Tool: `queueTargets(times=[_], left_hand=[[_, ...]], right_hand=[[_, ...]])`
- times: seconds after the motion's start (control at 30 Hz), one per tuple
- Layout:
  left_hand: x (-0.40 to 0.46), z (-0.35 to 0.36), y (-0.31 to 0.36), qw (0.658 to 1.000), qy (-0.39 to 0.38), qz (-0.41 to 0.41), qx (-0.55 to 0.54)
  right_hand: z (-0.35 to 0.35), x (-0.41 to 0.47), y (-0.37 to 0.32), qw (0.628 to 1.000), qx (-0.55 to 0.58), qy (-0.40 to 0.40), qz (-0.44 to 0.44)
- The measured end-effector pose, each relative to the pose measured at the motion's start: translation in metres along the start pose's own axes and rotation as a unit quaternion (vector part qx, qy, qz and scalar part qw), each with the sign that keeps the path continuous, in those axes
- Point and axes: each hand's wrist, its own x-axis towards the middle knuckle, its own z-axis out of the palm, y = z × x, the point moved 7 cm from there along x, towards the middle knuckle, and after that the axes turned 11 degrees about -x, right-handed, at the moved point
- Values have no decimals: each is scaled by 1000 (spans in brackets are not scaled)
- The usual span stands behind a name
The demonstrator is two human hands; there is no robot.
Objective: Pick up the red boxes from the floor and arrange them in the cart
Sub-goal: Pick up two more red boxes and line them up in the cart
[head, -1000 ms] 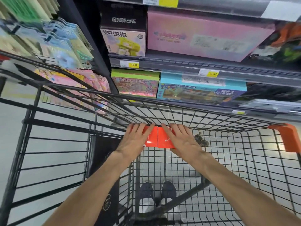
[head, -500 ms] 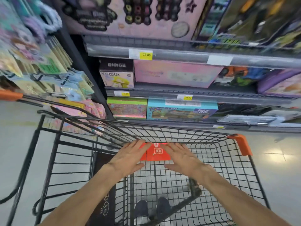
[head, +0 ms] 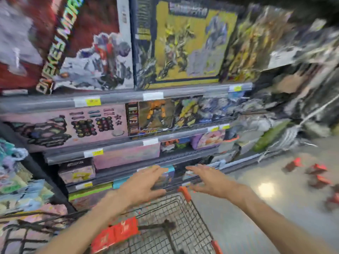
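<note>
Frame heavily motion-blurred; edges smeared, most print unreadable. Right side of the shelving (head: pixel 128 143) dissolves into grey streaks, contents there cannot be made out. Both forearms cut off at the bottom edge.

Writing: big toy box (head: pixel 77 43) on the top shelf, above and left of the hands, carries vertical lettering, letters "OVEKEN MOR…" roughly legible, not certain. Yellow toy box (head: pixel 185 43) beside it, title too blurred. Yellow price tags (head: pixel 93 102) on the shelf rails, figures illegible. White marks on the red box tops, unreadable.

Left hand (head: pixel 145 182): fingers spread and straight, palm down, holding nothing. Right hand (head: pixel 211 180): fingers likewise extended and relaxed, holding nothing. Both hover above the far end of the cart (head: pixel 183 213), touching nothing that I can tell. The orange corner guard (head: pixel 184 193) sits between the two hands, just below them.

Red boxes in the cart (head: pixel 115 233): a row lying in the wire basket below the left forearm, well under and nearer than the left hand; count unclear from blur.

Red boxes on the floor (head: pixel 315 173): several scattered on the shiny floor (head: pixel 256 208), well apart to the right of the right hand, beyond the cart. Some are mere red smears at the frame's right edge.
</note>
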Motion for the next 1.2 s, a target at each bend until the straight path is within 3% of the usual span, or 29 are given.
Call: queueTargets(times=[0.2,0.43,0.77,1.2], left_hand=[[105,-46,147,993,16,116,14],[220,-14,329,972,-10,234,6],[375,88,537,937,-36,347,23],[631,196,693,906,-91,414,21]], right_hand=[[-91,-118,113,992,21,85,86],[-133,-268,263,973,29,147,175],[-113,-448,463,922,26,178,344],[-80,-518,731,872,53,160,460]])
